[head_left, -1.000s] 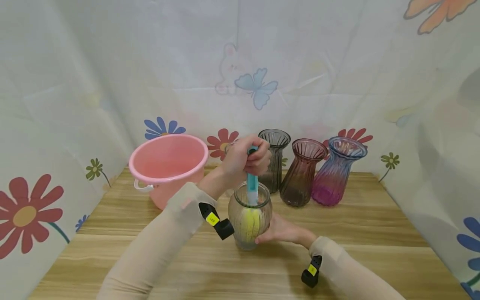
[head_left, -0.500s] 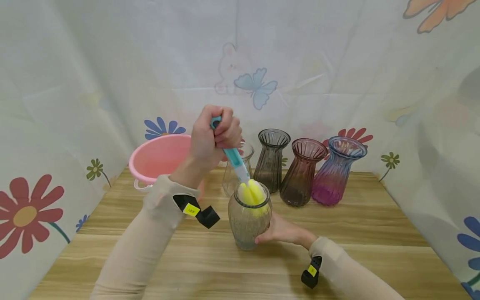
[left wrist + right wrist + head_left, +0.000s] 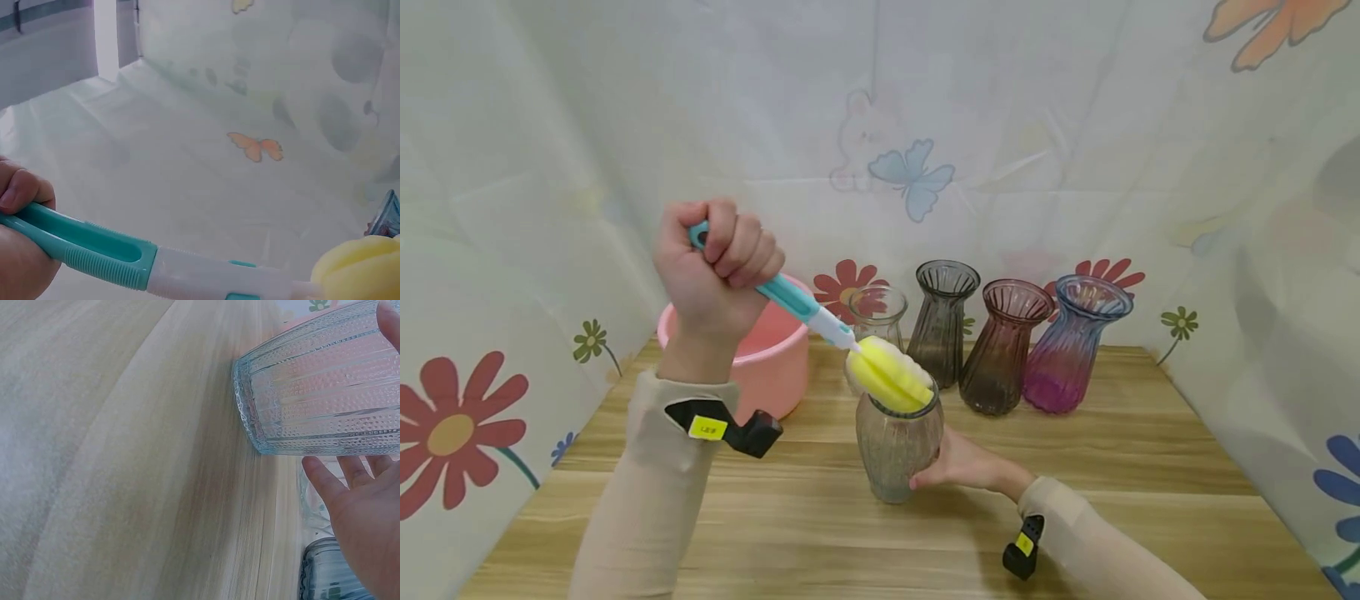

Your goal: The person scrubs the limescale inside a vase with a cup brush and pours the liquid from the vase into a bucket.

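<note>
My left hand [image 3: 718, 271] grips the teal and white handle of a sponge bottle brush [image 3: 793, 302], tilted down to the right. The brush's yellow and white sponge head [image 3: 887, 373] is at the mouth of a ribbed, greyish glass vase [image 3: 898, 454]; whether its tip is still inside I cannot tell. The left wrist view shows the grooved handle [image 3: 106, 256] leaving the fist. The vase stands upright on the table, and my right hand [image 3: 967, 460] holds its lower right side. In the right wrist view, thumb and fingers [image 3: 322, 478] lie on either side of the dotted glass.
Behind stand a clear vase [image 3: 880, 312], a grey vase [image 3: 942, 333], a brownish-pink vase [image 3: 1000, 358] and a blue-to-purple vase [image 3: 1071, 358]. A pink bucket [image 3: 775, 387] sits behind my left forearm. The wooden table [image 3: 820, 533] meets printed cloth walls.
My left hand has moved up and left, drawing the sponge head from deep in the vase up to its mouth and tilting the brush. The right hand and vase have stayed in place.
</note>
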Demonstrator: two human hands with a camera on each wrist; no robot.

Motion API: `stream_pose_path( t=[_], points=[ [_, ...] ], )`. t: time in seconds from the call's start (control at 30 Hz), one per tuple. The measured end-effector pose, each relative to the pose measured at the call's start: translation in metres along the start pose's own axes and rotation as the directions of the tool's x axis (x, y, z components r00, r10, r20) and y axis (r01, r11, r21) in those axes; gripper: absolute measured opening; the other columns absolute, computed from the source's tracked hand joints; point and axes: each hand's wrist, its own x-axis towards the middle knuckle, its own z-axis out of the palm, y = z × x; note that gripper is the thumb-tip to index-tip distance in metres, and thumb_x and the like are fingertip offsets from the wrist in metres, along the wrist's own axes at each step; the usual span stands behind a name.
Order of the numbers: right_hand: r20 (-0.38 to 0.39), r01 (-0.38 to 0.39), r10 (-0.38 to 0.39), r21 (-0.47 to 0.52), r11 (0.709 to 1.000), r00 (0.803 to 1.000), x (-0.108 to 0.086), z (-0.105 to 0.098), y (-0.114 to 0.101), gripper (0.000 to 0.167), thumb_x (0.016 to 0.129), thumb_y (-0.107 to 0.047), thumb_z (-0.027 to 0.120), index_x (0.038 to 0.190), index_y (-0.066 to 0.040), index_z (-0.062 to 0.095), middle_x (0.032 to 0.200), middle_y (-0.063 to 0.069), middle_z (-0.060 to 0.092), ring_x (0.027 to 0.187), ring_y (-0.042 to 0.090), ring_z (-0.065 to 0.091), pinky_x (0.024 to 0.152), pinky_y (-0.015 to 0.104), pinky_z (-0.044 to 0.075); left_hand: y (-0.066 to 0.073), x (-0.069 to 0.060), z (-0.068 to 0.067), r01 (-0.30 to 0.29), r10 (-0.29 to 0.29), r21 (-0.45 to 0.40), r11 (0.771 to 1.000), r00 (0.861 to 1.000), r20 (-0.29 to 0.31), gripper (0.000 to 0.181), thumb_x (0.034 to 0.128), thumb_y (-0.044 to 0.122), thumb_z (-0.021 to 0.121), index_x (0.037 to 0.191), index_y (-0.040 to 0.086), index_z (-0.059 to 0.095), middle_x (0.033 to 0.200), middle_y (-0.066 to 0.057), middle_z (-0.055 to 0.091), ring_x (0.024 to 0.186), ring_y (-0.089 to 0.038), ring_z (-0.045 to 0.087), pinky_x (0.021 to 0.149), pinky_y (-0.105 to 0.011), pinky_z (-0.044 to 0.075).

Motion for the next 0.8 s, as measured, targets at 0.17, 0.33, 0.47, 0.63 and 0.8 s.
stream_pose_path(
  t=[0.17, 0.33, 0.47, 0.63, 0.8],
  points=[
    [-0.008, -0.008, 0.008, -0.012, 1.000, 1.000, 0.001, 0.000, 0.001, 0.087, 0.070, -0.015, 0.078, 0.138, -0.006, 0.025, 0.133, 0.015, 0.045, 0.121, 0.028, 0.045, 0.099, 0.040, 0.035, 0.023, -0.015, -0.013, -0.161, 0.146, -0.195, 0.968, 0.986, -0.085, 0.034, 0.0810, 0.017, 0.022, 0.047, 0.011, 0.020, 0.041, 0.000, 0.019, 0.032, -0.012, 0.017, 0.036, -0.022, 0.013],
    [-0.014, 0.012, -0.012, -0.012, 1.000, 1.000, 0.001, 0.001, 0.002, 0.087, 0.069, -0.014, 0.078, 0.138, -0.007, 0.025, 0.135, 0.015, 0.044, 0.122, 0.029, 0.045, 0.100, 0.041, 0.034, 0.049, -0.035, -0.028, -0.260, 0.216, -0.320, 0.911, 0.962, -0.168, 0.035, 0.0803, 0.019, 0.025, 0.047, 0.010, 0.022, 0.040, -0.002, 0.020, 0.032, -0.014, 0.017, 0.035, -0.024, 0.014],
    [-0.011, 0.031, -0.031, -0.003, 1.000, 0.999, 0.000, 0.001, 0.003, 0.087, 0.069, -0.013, 0.078, 0.139, -0.008, 0.025, 0.135, 0.015, 0.044, 0.123, 0.029, 0.045, 0.100, 0.041, 0.034, 0.065, -0.049, -0.038, -0.278, 0.228, -0.310, 0.909, 0.955, -0.188, 0.036, 0.0805, 0.020, 0.024, 0.046, 0.009, 0.022, 0.040, -0.002, 0.020, 0.032, -0.015, 0.017, 0.036, -0.025, 0.014],
    [-0.018, 0.046, -0.046, -0.012, 0.999, 0.999, 0.000, 0.001, 0.002, 0.089, 0.069, -0.012, 0.077, 0.140, -0.008, 0.024, 0.135, 0.015, 0.044, 0.122, 0.030, 0.045, 0.099, 0.040, 0.035, 0.074, -0.063, -0.049, -0.208, 0.175, -0.230, 0.951, 0.972, -0.155, 0.036, 0.0810, 0.020, 0.023, 0.047, 0.008, 0.023, 0.041, -0.003, 0.021, 0.033, -0.016, 0.019, 0.036, -0.025, 0.015],
    [-0.023, 0.052, -0.053, -0.026, 0.998, 0.998, 0.001, 0.002, 0.003, 0.091, 0.069, -0.013, 0.078, 0.141, -0.009, 0.022, 0.136, 0.015, 0.043, 0.122, 0.029, 0.045, 0.099, 0.038, 0.035, 0.069, -0.068, -0.063, -0.028, 0.023, -0.060, 0.998, 0.997, -0.074, 0.036, 0.0845, 0.018, 0.021, 0.050, 0.008, 0.023, 0.043, -0.003, 0.023, 0.034, -0.016, 0.021, 0.039, -0.023, 0.015]
  ],
)
